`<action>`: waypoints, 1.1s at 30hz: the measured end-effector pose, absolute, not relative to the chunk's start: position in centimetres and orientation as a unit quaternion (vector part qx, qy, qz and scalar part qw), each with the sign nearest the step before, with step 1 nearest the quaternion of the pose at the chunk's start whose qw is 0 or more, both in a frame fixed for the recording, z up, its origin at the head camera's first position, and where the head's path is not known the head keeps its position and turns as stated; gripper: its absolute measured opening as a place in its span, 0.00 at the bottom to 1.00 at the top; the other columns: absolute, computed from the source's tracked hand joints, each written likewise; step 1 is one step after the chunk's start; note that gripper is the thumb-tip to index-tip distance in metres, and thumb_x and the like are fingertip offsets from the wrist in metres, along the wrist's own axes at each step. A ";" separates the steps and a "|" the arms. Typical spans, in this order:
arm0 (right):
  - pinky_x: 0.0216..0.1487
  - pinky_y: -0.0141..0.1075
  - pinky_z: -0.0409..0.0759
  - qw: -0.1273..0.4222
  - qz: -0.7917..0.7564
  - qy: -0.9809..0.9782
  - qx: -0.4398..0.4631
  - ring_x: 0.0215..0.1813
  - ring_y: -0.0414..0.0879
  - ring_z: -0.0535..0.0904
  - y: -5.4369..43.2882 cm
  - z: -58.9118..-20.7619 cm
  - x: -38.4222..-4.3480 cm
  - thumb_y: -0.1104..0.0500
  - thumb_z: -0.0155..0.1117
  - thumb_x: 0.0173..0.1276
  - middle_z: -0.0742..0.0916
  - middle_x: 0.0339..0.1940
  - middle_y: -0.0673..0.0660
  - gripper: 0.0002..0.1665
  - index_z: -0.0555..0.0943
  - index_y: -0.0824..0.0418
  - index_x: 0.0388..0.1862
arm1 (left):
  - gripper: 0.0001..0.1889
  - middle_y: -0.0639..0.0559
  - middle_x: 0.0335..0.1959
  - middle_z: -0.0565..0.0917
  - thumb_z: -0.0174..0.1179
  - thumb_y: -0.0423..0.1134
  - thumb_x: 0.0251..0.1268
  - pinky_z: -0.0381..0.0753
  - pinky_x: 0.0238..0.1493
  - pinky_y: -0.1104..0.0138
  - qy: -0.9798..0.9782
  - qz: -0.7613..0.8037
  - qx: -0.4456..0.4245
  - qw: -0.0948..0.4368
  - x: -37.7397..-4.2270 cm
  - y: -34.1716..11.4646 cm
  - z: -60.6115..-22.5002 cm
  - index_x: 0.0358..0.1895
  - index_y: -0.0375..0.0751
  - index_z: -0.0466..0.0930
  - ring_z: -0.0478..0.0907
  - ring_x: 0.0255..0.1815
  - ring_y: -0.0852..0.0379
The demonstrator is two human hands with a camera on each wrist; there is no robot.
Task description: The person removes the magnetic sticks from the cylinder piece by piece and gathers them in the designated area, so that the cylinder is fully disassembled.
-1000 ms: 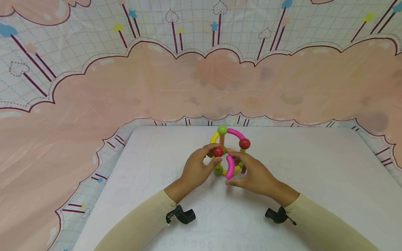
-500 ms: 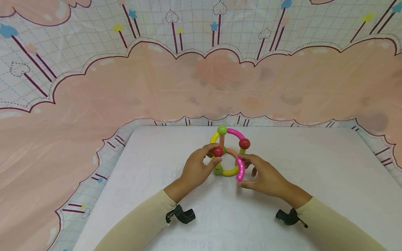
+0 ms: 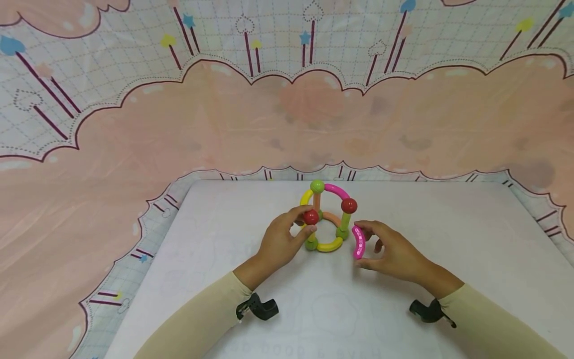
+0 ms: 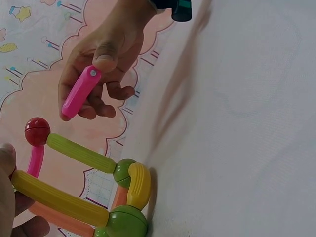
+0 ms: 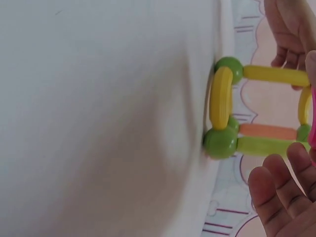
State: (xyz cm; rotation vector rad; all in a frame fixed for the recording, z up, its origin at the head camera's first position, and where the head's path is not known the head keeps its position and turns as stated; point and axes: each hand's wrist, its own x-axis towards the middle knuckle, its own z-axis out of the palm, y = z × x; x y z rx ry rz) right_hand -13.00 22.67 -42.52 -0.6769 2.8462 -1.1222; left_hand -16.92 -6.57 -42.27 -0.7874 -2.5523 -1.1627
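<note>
A frame built of coloured rods and balls stands on the white table, with a yellow curved rod (image 3: pixel 330 245) and green balls (image 4: pixel 127 222) at its base. My left hand (image 3: pixel 282 242) pinches the red ball (image 3: pixel 311 216) at the frame's upper near left corner. Another red ball (image 3: pixel 349 205) tops the light green rod (image 4: pixel 81 153) on the right side. To the right of the frame, my right hand (image 3: pixel 392 252) holds a loose pink curved rod (image 3: pixel 358 243) between thumb and fingertip at its two ends. That rod is apart from the frame. In the right wrist view it is mostly cut off.
The white tabletop (image 3: pixel 457 239) spreads around the frame, its far edge just behind the top green ball (image 3: pixel 317 186). A patterned cloth (image 3: pixel 287 124) hangs behind. Black wrist cameras (image 3: pixel 257 306) sit on both forearms.
My right hand has moved to the right with the pink curved rod, away from in front of the frame. The left hand and the frame have stayed in place.
</note>
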 end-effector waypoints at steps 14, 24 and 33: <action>0.36 0.36 0.84 0.007 -0.346 0.920 -0.184 0.47 0.54 0.79 25.8 -42.6 -12.9 0.51 0.87 0.52 0.81 0.55 0.57 0.54 0.69 0.57 0.75 | 0.28 0.54 0.48 0.85 0.69 0.46 0.67 0.79 0.45 0.60 -0.876 -0.386 -0.267 0.115 -16.9 -6.7 -42.3 0.68 0.47 0.75 0.80 0.50 0.56; 0.33 0.36 0.82 0.012 -0.334 0.928 -0.163 0.47 0.54 0.79 27.7 -42.9 -12.8 0.49 0.86 0.53 0.81 0.57 0.59 0.54 0.68 0.56 0.75 | 0.28 0.53 0.48 0.85 0.70 0.45 0.67 0.82 0.46 0.53 -0.871 -0.392 -0.272 0.117 -17.0 -6.7 -42.5 0.68 0.47 0.75 0.79 0.50 0.56; 0.42 0.42 0.82 -0.006 -0.327 0.931 -0.165 0.48 0.53 0.79 29.2 -43.6 -12.8 0.55 0.86 0.53 0.82 0.56 0.57 0.52 0.68 0.58 0.73 | 0.28 0.53 0.48 0.85 0.70 0.45 0.67 0.80 0.46 0.60 -0.872 -0.386 -0.274 0.124 -16.9 -6.7 -42.3 0.68 0.46 0.75 0.80 0.50 0.56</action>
